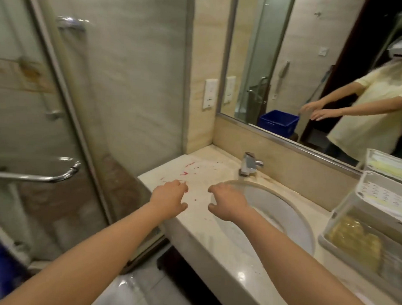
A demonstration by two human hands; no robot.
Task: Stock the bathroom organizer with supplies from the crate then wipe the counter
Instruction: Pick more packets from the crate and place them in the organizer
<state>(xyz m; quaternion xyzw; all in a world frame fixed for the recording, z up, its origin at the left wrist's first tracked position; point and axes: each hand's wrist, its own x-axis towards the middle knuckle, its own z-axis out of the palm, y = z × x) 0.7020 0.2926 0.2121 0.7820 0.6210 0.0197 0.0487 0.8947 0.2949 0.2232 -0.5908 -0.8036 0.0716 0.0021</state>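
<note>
Hovering left hand (168,200), right hand (228,204), counter (211,240) lengthwise along mirror (289,64)

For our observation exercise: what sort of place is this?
Most likely a bathroom: a sink with a tap in a stone counter, a wall mirror behind, and a glass shower door.

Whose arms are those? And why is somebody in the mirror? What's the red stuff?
The camera sits on a person's head, so you look down along their own arms. The left hand and right hand reach over the counter and hold nothing. The person in the mirror is the same one, reflected. Red marks are splattered on the counter, left of the sink and tap; I can't tell what they are. A white organizer stands on the right. A blue crate shows in the mirror.
</note>
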